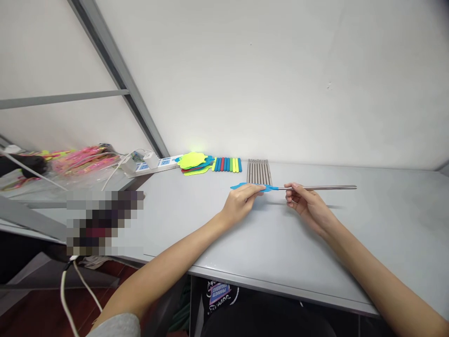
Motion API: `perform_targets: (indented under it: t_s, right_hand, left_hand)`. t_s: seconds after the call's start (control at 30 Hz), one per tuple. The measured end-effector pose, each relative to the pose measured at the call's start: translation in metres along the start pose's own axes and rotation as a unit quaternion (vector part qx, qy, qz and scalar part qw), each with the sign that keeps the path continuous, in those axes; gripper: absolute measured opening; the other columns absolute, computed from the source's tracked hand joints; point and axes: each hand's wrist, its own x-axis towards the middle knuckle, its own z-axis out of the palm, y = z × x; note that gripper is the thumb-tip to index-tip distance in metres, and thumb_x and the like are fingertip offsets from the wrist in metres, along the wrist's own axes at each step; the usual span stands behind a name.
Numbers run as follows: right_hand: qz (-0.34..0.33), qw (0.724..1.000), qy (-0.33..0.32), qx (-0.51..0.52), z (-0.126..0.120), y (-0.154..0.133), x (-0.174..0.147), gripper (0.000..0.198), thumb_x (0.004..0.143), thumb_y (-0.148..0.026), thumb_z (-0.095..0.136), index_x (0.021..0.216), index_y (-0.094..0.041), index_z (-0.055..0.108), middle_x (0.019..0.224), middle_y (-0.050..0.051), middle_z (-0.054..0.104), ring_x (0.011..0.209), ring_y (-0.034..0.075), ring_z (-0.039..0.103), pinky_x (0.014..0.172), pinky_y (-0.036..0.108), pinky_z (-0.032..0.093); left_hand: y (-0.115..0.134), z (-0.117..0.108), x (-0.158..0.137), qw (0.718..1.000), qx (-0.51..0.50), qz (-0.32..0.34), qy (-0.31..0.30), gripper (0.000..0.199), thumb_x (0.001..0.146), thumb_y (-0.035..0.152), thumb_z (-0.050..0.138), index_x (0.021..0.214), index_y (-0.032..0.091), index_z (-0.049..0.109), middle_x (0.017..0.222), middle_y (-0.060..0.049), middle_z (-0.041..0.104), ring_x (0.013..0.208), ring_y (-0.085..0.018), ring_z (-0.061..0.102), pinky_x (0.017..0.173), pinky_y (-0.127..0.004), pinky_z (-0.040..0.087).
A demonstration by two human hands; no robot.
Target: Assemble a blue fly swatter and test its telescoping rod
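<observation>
My left hand [242, 201] is closed on a thin blue plastic piece [236, 186] that looks like a fly swatter head, seen nearly edge-on. Its narrow blue neck joins a slim metal rod [333, 187], which stretches level to the right above the table. The fingers of my right hand [305, 203] pinch this rod near the neck, with the thicker tube running on past them. Just behind the blue piece lies a row of several metal rods [258, 171], side by side.
Flat yellow, blue and red swatter-like pieces [192, 161] are stacked at the back. Beside them lie several coloured grips [227, 164]. A white power strip [154, 166] with plugs, pink bagged items [84, 161] and a metal frame [122, 79] stand left on the grey table [280, 262].
</observation>
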Motion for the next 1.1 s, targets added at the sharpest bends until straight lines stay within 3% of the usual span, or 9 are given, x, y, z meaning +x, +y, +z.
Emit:
perform_targets:
  t_s: [0.2, 0.37, 0.6, 0.8, 0.9, 1.1]
  right_hand:
    - [-0.014, 0.999, -0.033, 0.016, 0.001, -0.002, -0.001, 0.02, 0.071, -0.035, 0.063, 0.079, -0.017, 0.066, 0.07, 0.002, 0.058, 0.067, 0.011, 0.051, 0.066, 0.021, 0.044]
    - [-0.02, 0.999, -0.037, 0.001, -0.001, -0.002, -0.001, 0.021, 0.071, -0.036, 0.062, 0.082, -0.018, 0.066, 0.072, 0.002, 0.061, 0.068, 0.011, 0.053, 0.069, 0.023, 0.044]
    - [-0.059, 0.995, -0.069, -0.04, -0.002, 0.0, -0.001, 0.018, 0.073, -0.035, 0.061, 0.08, -0.019, 0.065, 0.069, 0.001, 0.061, 0.063, 0.011, 0.052, 0.067, 0.025, 0.043]
    - [-0.076, 0.993, -0.08, -0.05, -0.003, 0.004, 0.0, 0.017, 0.072, -0.032, 0.062, 0.082, -0.019, 0.066, 0.072, 0.003, 0.064, 0.067, 0.013, 0.055, 0.074, 0.03, 0.044]
    - [-0.085, 0.991, -0.094, -0.052, -0.003, 0.004, 0.001, 0.015, 0.074, -0.03, 0.061, 0.083, -0.02, 0.066, 0.073, 0.003, 0.064, 0.067, 0.013, 0.055, 0.074, 0.03, 0.044]
    - [-0.08, 0.992, -0.082, -0.054, -0.004, 0.006, 0.002, 0.015, 0.072, -0.03, 0.063, 0.081, -0.018, 0.067, 0.069, 0.003, 0.065, 0.065, 0.013, 0.056, 0.072, 0.031, 0.045]
  left_hand:
    - [0.004, -0.002, -0.002, 0.999, -0.013, 0.004, 0.035, 0.027, 0.081, 0.008, 0.041, 0.099, 0.019, 0.058, 0.075, -0.001, 0.065, 0.072, -0.01, 0.061, 0.071, -0.025, 0.049]
    - [0.006, -0.001, -0.003, 0.999, -0.018, 0.0, 0.042, 0.031, 0.08, 0.007, 0.038, 0.098, 0.02, 0.059, 0.08, -0.001, 0.065, 0.066, -0.01, 0.06, 0.067, -0.025, 0.05]
    - [0.012, 0.001, -0.001, 0.994, -0.022, -0.063, 0.083, 0.016, 0.08, 0.015, 0.048, 0.084, 0.019, 0.063, 0.071, 0.0, 0.062, 0.041, -0.005, 0.051, 0.047, -0.019, 0.045]
    - [0.016, 0.004, 0.0, 0.99, -0.012, -0.078, 0.12, 0.01, 0.076, 0.016, 0.055, 0.077, 0.018, 0.065, 0.068, -0.001, 0.064, 0.052, -0.009, 0.054, 0.046, -0.019, 0.041]
    - [0.019, 0.004, -0.001, 0.988, -0.008, -0.082, 0.129, 0.01, 0.076, 0.017, 0.054, 0.079, 0.017, 0.064, 0.07, -0.001, 0.064, 0.047, -0.007, 0.05, 0.044, -0.019, 0.04]
    - [0.02, 0.005, -0.005, 0.994, 0.003, -0.042, 0.105, 0.013, 0.077, 0.014, 0.052, 0.081, 0.018, 0.064, 0.07, -0.002, 0.065, 0.056, -0.009, 0.055, 0.05, -0.02, 0.042]
